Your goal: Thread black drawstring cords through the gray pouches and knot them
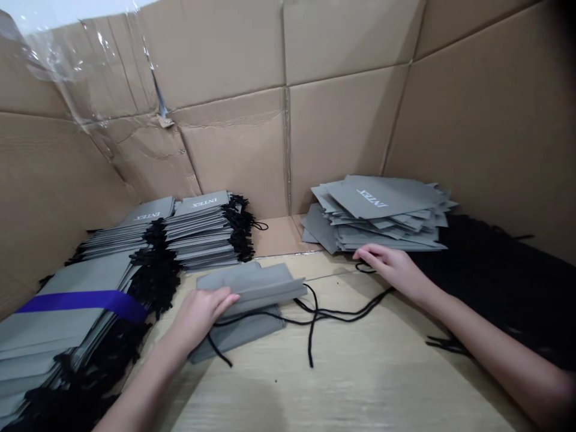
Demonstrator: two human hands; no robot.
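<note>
the left hand (204,311) grasps a flat grey fabric pouch (261,285) between thumb and fingers — it lies left of and nearer than the messy pile of flat grey pouches (396,204). just in front of that pile, the right hand (390,265) pinches a thin black cord (355,314).

Pinching a gray pouch (263,289) in the left hand (202,312) and a black cord (315,313) in the right hand (396,270) over a pale surface (337,384), between corded pouch stacks (198,234) (one under a purple band (85,302)) and a loose gray pile (382,195).
</note>
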